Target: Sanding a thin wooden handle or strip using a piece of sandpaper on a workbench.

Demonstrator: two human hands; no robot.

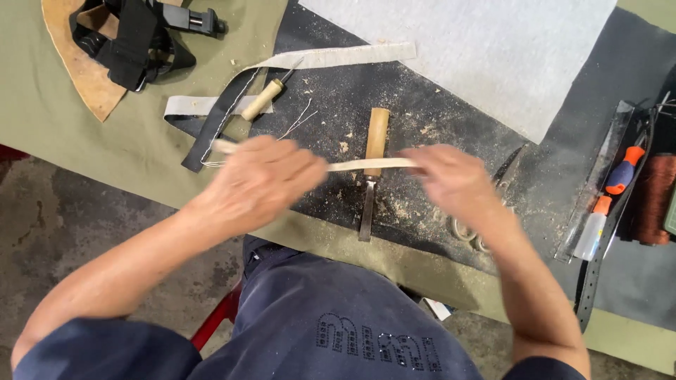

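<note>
A pale, narrow strip (366,164) is stretched level between my two hands above the workbench. My left hand (264,179) is closed around its left part, and the strip's end pokes out past my knuckles. My right hand (454,177) pinches the other end. Both hands look motion-blurred. Directly beneath the strip lies a knife with a wooden handle (377,134) and a metal blade (366,211), on a black mat (422,112) dusted with shavings.
An awl with a wooden handle (262,100) lies by grey and black straps (218,116). Scissors (486,211) sit under my right wrist. Grey fabric (493,49) covers the back. A small bottle (591,229), an orange-handled tool (625,172) and brown thread (656,200) are at right.
</note>
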